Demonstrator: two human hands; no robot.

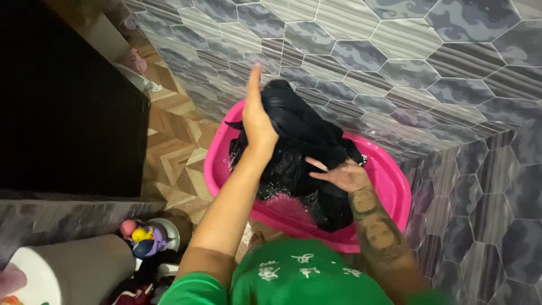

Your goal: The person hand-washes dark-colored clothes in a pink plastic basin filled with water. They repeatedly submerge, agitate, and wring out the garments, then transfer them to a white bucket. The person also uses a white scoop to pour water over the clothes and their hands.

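A wet black garment (299, 141) is bunched up in a bright pink plastic basin (389, 181) that stands on the tiled floor. My left hand (257, 116) is raised over the left side of the cloth, fingers straight and pressed flat against it. My right hand (339, 174) rests on the lower right of the garment with its fingers spread. Water shines on the fabric and in the bottom of the basin. My green shirt (299, 274) fills the lower edge of the view.
Grey hexagon-patterned tiles (440, 73) cover the floor on the right. A wood-pattern strip (175, 141) runs on the left beside a dark panel (62, 107). A grey container with a white lid (62, 271) and colourful small toys (144, 236) sit at lower left.
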